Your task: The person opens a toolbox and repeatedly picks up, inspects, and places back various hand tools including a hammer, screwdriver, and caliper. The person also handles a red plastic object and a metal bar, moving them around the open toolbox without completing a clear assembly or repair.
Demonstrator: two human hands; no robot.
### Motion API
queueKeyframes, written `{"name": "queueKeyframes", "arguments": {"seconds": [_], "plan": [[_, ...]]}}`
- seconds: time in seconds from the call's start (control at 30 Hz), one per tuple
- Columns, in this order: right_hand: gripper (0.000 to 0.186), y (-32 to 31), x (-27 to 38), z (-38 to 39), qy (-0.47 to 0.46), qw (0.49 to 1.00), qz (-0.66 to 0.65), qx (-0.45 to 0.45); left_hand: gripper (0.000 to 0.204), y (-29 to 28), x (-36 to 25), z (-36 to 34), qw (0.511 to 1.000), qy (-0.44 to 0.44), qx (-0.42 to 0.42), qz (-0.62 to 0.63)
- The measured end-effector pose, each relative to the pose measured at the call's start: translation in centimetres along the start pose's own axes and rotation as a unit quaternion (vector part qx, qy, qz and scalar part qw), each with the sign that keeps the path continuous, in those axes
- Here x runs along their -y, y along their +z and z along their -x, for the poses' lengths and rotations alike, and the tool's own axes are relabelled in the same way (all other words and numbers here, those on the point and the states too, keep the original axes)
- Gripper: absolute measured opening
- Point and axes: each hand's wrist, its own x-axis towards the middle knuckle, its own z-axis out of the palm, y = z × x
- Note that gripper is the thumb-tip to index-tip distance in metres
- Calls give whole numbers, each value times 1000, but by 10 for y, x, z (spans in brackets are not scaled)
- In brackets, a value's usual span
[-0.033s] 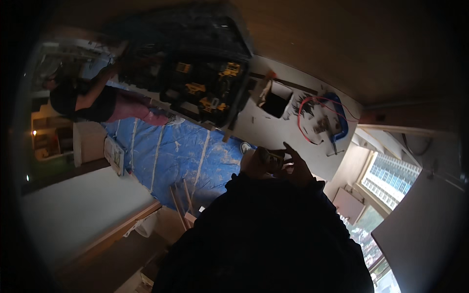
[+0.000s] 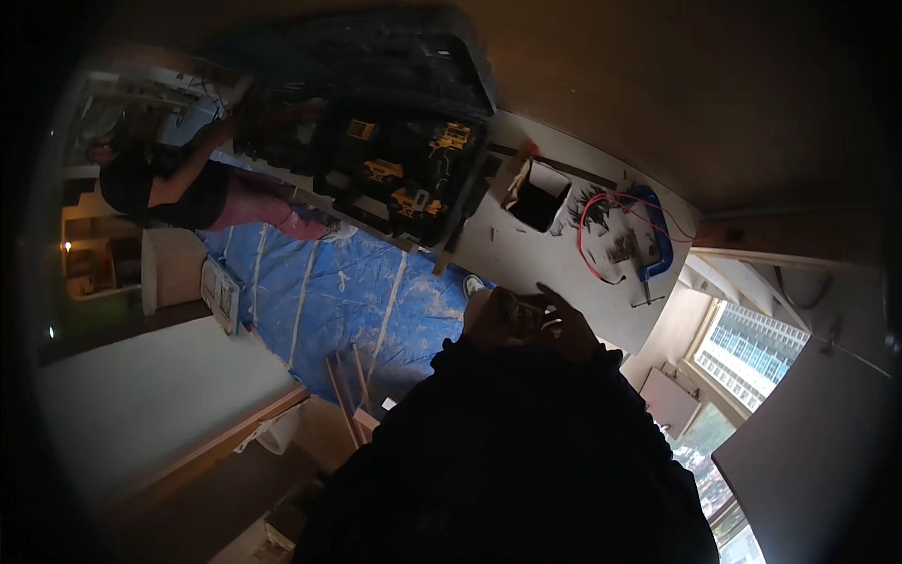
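Close to my body, at the near edge of the pale worktop (image 2: 611, 315), both my hands are together around a small dark thing with yellowish edges (image 2: 522, 308). Its kind is too dim to make out. My left hand (image 2: 484, 321) is closed round its left side. From the right, my right hand (image 2: 571, 331) curls its fingers over the thing, one finger raised above the others. My black sleeves hide the wrists. On the worktop beyond lie an open dark box (image 2: 537, 195), a thin red cable (image 2: 583, 230) and a blue clamp (image 2: 660, 230).
An open black tool case (image 2: 343, 174) with yellow-and-black power tools (image 2: 413, 202) sits at the far left of the worktop. A person (image 2: 178, 188) in pink trousers reaches toward it. Blue sheeting (image 2: 329, 291) covers the floor; wood strips (image 2: 345, 399) lean nearby. A window (image 2: 752, 348) is at right.
The whole view has shifted slightly, so the worktop things sit a little lower and further right. My right hand's raised finger has dipped a bit toward the held thing.
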Motion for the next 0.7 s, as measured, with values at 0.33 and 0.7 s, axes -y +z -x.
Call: {"name": "queueKeyframes", "arguments": {"seconds": [0.33, 0.7], "plan": [[53, 58, 59, -71, 86, 991, -96, 38, 74, -71, -15, 42, 775, -154, -243, 563], [49, 145, 82, -150, 87, 975, -192, -75, 54, -186, 77, 47, 783, -177, -261, 537]]}}
